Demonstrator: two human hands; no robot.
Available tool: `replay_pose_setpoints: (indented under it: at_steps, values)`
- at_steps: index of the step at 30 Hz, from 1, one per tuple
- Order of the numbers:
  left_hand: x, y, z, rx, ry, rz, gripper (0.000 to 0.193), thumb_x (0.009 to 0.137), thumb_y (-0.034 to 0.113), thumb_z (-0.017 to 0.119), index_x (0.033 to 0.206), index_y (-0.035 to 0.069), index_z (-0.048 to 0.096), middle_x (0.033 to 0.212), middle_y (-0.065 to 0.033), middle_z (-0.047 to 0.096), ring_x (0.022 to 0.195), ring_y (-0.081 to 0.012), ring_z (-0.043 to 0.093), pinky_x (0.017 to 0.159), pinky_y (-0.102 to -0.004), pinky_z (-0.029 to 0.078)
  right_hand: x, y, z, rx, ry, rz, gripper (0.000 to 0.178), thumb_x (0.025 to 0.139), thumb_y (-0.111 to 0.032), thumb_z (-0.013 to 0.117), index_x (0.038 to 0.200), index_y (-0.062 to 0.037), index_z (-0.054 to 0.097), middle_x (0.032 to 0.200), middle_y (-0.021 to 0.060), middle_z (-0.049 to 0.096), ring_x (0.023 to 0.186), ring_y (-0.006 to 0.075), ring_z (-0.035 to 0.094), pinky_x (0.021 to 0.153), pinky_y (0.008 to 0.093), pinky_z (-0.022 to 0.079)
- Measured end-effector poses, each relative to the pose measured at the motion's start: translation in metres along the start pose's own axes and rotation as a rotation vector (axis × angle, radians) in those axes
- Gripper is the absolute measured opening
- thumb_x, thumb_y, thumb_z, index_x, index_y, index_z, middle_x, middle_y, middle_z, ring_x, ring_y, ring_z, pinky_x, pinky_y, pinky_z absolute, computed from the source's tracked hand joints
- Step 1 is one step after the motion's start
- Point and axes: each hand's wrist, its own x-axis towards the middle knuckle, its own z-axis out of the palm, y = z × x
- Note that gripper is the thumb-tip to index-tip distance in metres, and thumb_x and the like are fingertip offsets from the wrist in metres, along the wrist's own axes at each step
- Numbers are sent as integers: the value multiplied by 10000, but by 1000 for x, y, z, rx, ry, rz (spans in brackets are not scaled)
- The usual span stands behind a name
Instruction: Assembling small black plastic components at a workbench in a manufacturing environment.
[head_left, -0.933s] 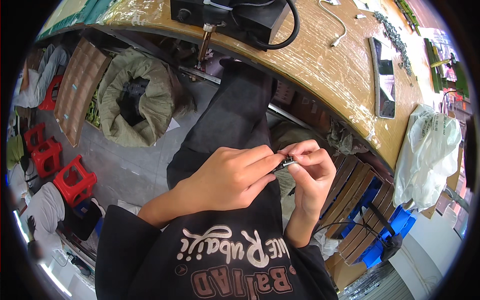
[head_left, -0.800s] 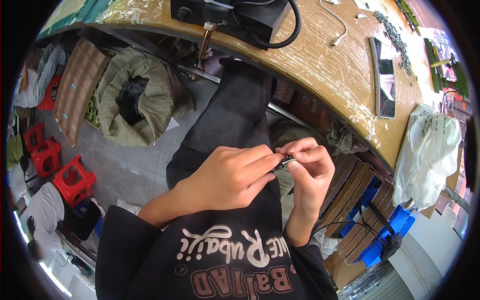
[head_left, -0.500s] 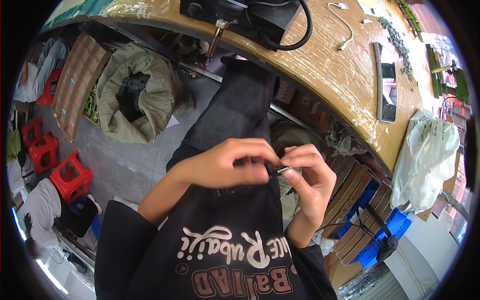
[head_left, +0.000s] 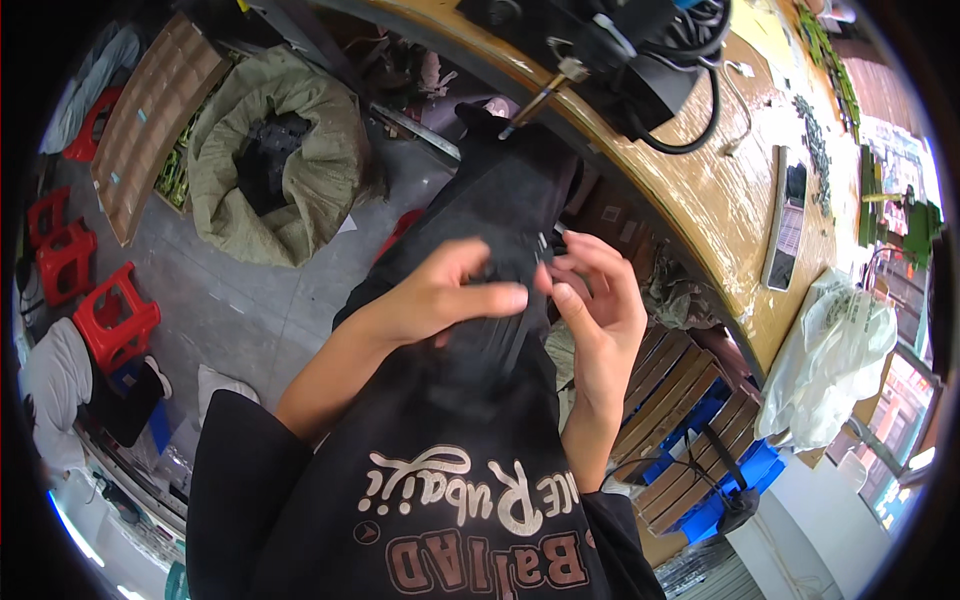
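Over my lap, my left hand [head_left: 435,297] is somewhat blurred, its thumb held apart from its curled fingers; nothing shows between them. To its right, my right hand [head_left: 603,310] has its fingers bent toward the thumb around a small dark piece with a shiny metal bit [head_left: 544,241]. That piece is too small and blurred to name, and the fingers partly hide it. Beyond my hands, a soldering-iron-like tool with a metal tip [head_left: 540,103] juts over the table edge from a black box-shaped device [head_left: 650,95].
The wooden table [head_left: 690,200] curves along the right, bearing a phone [head_left: 787,220], a white cable and small dark parts [head_left: 812,140]. A white plastic bag [head_left: 830,360] hangs at its edge. Left on the floor stand an open woven sack [head_left: 325,190] and red stools [head_left: 115,315].
My hands have moved apart, the left drawing away from the small piece at the right fingertips. The whole view has shifted, so the table and tool sit farther right.
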Motion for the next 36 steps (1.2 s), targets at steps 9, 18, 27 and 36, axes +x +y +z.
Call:
replay_pose_setpoints:
  at_steps: [9,18,27,36]
  values:
    - [11,25,-4,146,396,427,211,774,94,562,967,9,546,767,-4,539,657,-41,492,574,-191,410,-2,-12,10,422,-251,484,377,736,85,571,1083,82,424,789,117,530,616,197,591,525,300,536]
    - [10,37,-3,214,343,426,203,768,89,572,954,11,550,757,18,533,654,-25,464,566,-181,388,-4,-18,16,411,-195,456,380,714,101,580,1063,82,434,781,113,530,627,193,586,518,305,540]
    - [12,38,-6,297,343,467,203,766,76,576,956,10,547,757,19,532,659,-21,460,575,-175,384,-3,-18,19,384,-184,429,366,728,97,572,1068,84,436,782,112,531,616,202,591,529,308,533]
    - [21,32,-18,395,376,493,210,773,81,569,967,5,547,787,4,547,673,-27,473,589,-181,396,2,-5,18,384,-182,450,357,739,90,566,1074,78,440,772,102,526,617,202,590,540,303,529]
